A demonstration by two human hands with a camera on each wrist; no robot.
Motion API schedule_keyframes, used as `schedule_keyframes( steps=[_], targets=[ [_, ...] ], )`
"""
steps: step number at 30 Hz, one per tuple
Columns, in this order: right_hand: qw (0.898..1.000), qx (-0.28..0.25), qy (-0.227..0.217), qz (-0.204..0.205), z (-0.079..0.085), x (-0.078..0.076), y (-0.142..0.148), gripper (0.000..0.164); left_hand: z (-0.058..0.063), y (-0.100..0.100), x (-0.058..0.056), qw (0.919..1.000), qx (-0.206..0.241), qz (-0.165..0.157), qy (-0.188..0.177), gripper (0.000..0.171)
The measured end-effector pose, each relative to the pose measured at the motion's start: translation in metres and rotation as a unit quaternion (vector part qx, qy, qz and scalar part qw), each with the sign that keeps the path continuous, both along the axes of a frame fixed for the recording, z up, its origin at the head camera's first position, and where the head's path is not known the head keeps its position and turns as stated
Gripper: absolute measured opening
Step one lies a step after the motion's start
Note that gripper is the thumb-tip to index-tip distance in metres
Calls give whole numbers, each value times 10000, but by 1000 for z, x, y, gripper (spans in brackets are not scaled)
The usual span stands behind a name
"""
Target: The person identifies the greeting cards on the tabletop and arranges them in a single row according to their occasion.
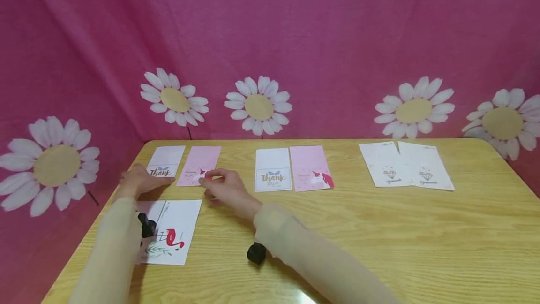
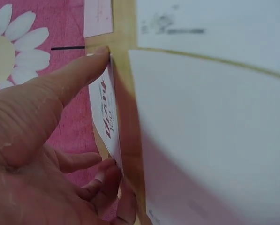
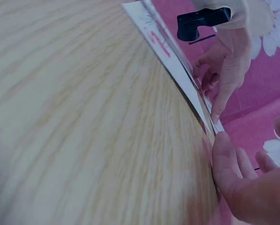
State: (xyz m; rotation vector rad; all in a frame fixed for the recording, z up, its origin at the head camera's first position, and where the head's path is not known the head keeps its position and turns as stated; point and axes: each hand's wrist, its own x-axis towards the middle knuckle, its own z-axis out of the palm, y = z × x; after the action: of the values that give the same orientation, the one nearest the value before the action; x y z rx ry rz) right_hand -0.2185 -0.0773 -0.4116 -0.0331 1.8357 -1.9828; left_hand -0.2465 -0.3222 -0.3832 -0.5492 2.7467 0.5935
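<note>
My left hand (image 1: 137,181) spans the lower part of a white "Thank you" card (image 1: 168,158) at the table's far left. In the left wrist view, the thumb touches one corner of this card (image 2: 102,105) and the fingertips the other end. Beside it lies a pink unicorn card (image 1: 202,158). My right hand (image 1: 229,191) touches that card's lower right corner with thumb and fingertips, the fingers only slightly bent. White flamingo cards (image 1: 185,219) lie nearer, partly under the left forearm; two white sheets show there in the left wrist view.
Another "Thank you" card (image 1: 273,168) and unicorn card (image 1: 310,165) lie side by side at mid-table. Two white diamond cards (image 1: 381,156) overlap at the right. Behind the wooden table (image 1: 358,229) hangs a pink cloth (image 1: 320,60) with daisies. A black wrist camera (image 1: 256,253) sits under the right wrist.
</note>
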Motion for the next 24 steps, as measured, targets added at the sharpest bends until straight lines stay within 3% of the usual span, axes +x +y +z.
schedule_keyframes(
  steps=[6,18,24],
  targets=[
    [9982,-437,-405,-23,-2,-3,-2,30,5,-2,-7,9995,168,79,-274,98],
    [9934,-1037,-489,99,1,-5,11,37,5,-4,-8,9989,178,263,-342,111],
    [9972,-682,-252,143,6,-5,27,42,4,-4,-7,9987,222,331,-314,109]
  ],
)
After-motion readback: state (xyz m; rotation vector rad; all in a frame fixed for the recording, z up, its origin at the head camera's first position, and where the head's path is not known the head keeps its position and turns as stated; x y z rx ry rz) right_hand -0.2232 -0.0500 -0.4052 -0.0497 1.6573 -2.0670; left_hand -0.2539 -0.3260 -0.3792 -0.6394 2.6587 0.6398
